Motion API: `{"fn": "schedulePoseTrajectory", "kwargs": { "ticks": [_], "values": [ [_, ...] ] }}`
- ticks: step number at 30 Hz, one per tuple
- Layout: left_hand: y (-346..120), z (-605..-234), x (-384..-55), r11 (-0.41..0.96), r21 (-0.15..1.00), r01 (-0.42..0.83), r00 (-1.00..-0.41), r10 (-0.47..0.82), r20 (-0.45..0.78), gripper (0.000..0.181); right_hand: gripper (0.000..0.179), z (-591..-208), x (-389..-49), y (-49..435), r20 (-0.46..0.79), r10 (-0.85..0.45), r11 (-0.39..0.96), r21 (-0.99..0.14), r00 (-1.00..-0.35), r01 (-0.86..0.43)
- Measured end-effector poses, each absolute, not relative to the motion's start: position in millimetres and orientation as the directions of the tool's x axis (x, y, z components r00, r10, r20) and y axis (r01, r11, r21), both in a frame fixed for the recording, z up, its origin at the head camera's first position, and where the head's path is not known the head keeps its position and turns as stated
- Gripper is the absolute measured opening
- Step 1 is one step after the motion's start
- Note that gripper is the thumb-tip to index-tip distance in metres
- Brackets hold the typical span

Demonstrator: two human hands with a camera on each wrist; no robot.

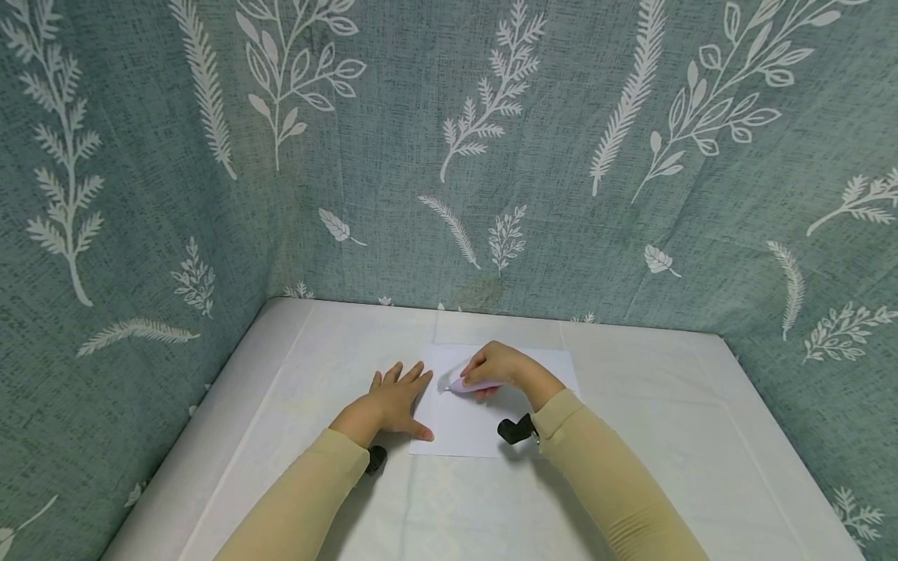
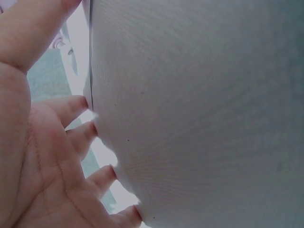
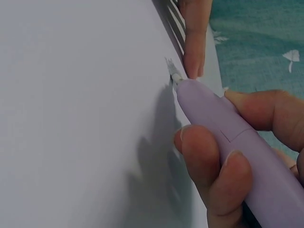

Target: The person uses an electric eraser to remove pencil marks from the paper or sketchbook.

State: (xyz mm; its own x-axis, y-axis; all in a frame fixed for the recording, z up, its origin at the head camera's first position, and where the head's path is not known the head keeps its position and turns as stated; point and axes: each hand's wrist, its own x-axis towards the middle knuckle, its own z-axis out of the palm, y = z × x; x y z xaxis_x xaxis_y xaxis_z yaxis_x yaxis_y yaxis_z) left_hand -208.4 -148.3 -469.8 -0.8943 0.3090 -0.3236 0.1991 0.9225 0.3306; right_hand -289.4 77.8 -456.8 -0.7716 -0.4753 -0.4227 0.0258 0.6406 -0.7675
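A white sheet of paper (image 1: 456, 432) lies flat on the table. My right hand (image 1: 503, 366) pinches a lilac pen-shaped tool (image 3: 223, 123) between the thumb and curled fingers, tilted over the sheet's left part. Its thin, pale tip (image 3: 172, 69) points left; whether it touches the paper I cannot tell. At the sheet's left edge, my left hand (image 1: 389, 405) rests with fingers spread, the thumb over the paper. The left wrist view shows that palm (image 2: 52, 161) and the fingertips against the white surface. What kind of tool it is does not show clearly.
A white cloth (image 1: 337, 351) covers the table. Green fabric (image 1: 393, 140) with white leaf prints stands behind it and at both sides. Small black camera mounts, one by the right wrist (image 1: 517, 429), sit under the beige sleeves (image 1: 610, 483).
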Motion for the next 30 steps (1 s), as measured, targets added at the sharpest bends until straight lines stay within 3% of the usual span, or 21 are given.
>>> {"fn": "schedulePoseTrajectory", "kwargs": {
  "ticks": [30],
  "values": [
    [-150.1,-473.7,-209.9,0.918,0.332,0.217,-0.894,0.323,-0.309,0.115,0.01,-455.8,-291.9,83.3,-0.417,-0.464,0.629,-0.776,-0.782,0.041]
  ]
}}
